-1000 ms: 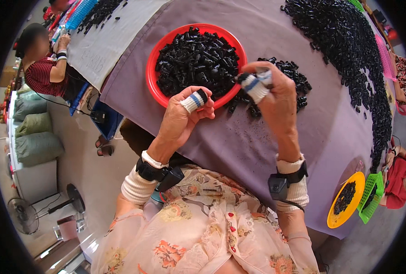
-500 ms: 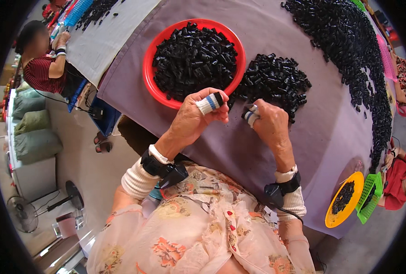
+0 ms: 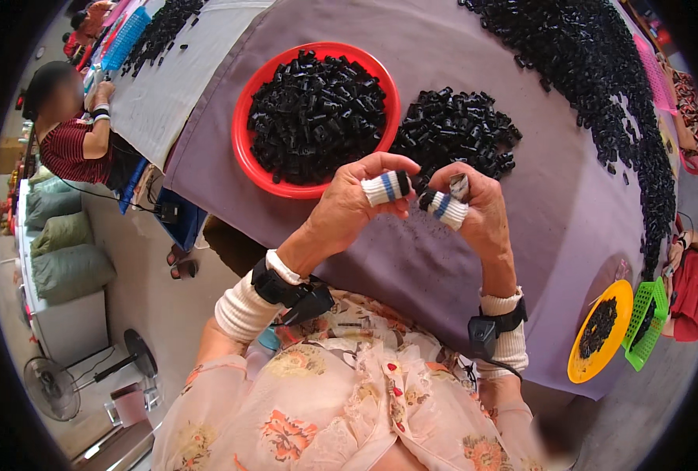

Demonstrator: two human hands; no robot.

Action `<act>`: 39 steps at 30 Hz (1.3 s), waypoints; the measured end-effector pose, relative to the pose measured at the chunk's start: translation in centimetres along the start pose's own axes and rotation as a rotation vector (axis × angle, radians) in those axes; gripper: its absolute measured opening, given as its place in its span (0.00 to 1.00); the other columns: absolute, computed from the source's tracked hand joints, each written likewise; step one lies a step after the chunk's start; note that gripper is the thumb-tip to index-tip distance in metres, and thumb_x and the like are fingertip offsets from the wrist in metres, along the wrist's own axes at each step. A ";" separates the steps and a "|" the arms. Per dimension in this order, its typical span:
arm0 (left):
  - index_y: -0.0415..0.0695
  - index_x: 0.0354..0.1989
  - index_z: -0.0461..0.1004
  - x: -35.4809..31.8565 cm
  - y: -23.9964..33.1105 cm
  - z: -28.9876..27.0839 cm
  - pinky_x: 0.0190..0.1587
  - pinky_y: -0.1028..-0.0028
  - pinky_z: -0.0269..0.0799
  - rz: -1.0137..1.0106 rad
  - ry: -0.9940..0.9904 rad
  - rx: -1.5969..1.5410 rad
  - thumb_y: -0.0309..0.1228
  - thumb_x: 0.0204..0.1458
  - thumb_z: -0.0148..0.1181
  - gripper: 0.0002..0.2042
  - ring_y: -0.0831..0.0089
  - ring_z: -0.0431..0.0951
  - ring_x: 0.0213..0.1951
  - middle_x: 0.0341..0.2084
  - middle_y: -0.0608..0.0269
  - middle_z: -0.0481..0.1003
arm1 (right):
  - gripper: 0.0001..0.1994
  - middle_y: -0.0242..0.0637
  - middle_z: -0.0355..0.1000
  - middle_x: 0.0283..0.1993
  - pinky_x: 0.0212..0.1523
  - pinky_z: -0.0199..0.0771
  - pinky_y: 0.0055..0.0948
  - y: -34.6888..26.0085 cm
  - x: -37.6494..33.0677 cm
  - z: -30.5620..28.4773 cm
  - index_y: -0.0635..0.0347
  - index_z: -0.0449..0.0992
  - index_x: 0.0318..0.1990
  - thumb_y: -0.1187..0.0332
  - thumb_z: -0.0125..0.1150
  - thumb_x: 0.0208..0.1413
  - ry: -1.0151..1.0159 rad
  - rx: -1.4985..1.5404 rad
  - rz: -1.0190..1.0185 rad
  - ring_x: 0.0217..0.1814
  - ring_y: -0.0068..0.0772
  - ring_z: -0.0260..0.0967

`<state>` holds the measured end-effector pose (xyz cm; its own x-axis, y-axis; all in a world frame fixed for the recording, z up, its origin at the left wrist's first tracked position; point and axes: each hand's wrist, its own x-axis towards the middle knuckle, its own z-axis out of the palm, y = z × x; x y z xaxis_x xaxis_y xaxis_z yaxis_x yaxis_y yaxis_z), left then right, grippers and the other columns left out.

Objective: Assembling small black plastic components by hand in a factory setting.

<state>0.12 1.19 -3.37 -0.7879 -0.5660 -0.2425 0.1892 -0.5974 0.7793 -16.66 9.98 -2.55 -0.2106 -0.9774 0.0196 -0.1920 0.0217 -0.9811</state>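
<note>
My left hand (image 3: 347, 206) and my right hand (image 3: 484, 208) meet over the near side of the cloth, fingertips almost touching. Both are closed in a pinch, and each thumb wears a white knitted sleeve with a blue stripe and black end. A small black piece (image 3: 419, 185) shows at the left fingertips; its details are too small to tell. Against the right index finger sits a greyish, shiny bit (image 3: 459, 187); what the right fingers grip is hidden. Just beyond are a red basin (image 3: 240, 141) heaped with short black plastic pieces and a loose pile (image 3: 459, 129) of similar pieces.
A large spread of black pieces (image 3: 576, 71) covers the far right of the mauve cloth (image 3: 435, 47). At the right edge are a yellow plate (image 3: 622, 334) and a green basket (image 3: 639, 357). A co-worker (image 3: 70, 133) sits left; a fan (image 3: 51, 388) stands lower left.
My hands have come together at the fingertips. The right hand has turned so its thumb sleeve faces up. The whole view has shifted slightly, with the basin now a little further left.
</note>
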 end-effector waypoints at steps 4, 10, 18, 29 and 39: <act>0.38 0.40 0.70 0.4 0.1 0.3 0.33 0.77 0.73 0.073 -0.051 0.115 0.30 0.49 0.58 0.13 0.80 0.73 0.30 0.32 0.63 0.73 | 0.11 0.27 0.65 0.20 0.23 0.60 0.17 -0.6 0.1 0.0 0.61 0.71 0.29 0.72 0.66 0.38 0.007 -0.084 -0.099 0.21 0.14 0.59; 0.37 0.40 0.70 0.2 0.9 0.9 0.36 0.78 0.72 0.035 -0.058 -0.107 0.33 0.51 0.55 0.13 0.81 0.72 0.32 0.31 0.64 0.72 | 0.10 0.27 0.67 0.20 0.22 0.61 0.17 -1.7 0.0 0.3 0.61 0.72 0.29 0.73 0.66 0.39 0.041 -0.015 -0.153 0.21 0.15 0.60; 0.36 0.44 0.68 0.3 1.6 1.1 0.37 0.80 0.69 0.093 -0.084 -0.080 0.32 0.52 0.53 0.14 0.82 0.72 0.32 0.31 0.63 0.72 | 0.09 0.27 0.66 0.20 0.22 0.60 0.17 -2.3 0.4 1.0 0.60 0.70 0.27 0.73 0.65 0.38 0.088 0.077 -0.095 0.21 0.14 0.60; 0.35 0.44 0.66 0.8 2.5 0.9 0.36 0.76 0.70 0.047 -0.183 -0.364 0.29 0.52 0.51 0.13 0.68 0.73 0.33 0.33 0.55 0.72 | 0.15 0.24 0.60 0.18 0.20 0.53 0.18 -3.2 0.6 0.0 0.60 0.66 0.22 0.65 0.68 0.36 -0.069 0.081 0.075 0.21 0.14 0.53; 0.35 0.43 0.66 0.8 2.7 1.2 0.39 0.72 0.72 0.014 -0.227 -0.314 0.29 0.50 0.54 0.14 0.70 0.76 0.35 0.32 0.54 0.74 | 0.17 0.26 0.60 0.16 0.20 0.54 0.20 -4.1 1.2 -0.2 0.60 0.68 0.22 0.60 0.69 0.36 -0.140 0.052 -0.011 0.20 0.16 0.54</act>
<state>-0.73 -0.17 -0.80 -0.8873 -0.4557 -0.0715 0.3431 -0.7557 0.5579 -16.34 8.73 1.52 -0.0725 -0.9973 0.0071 -0.1430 0.0033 -0.9897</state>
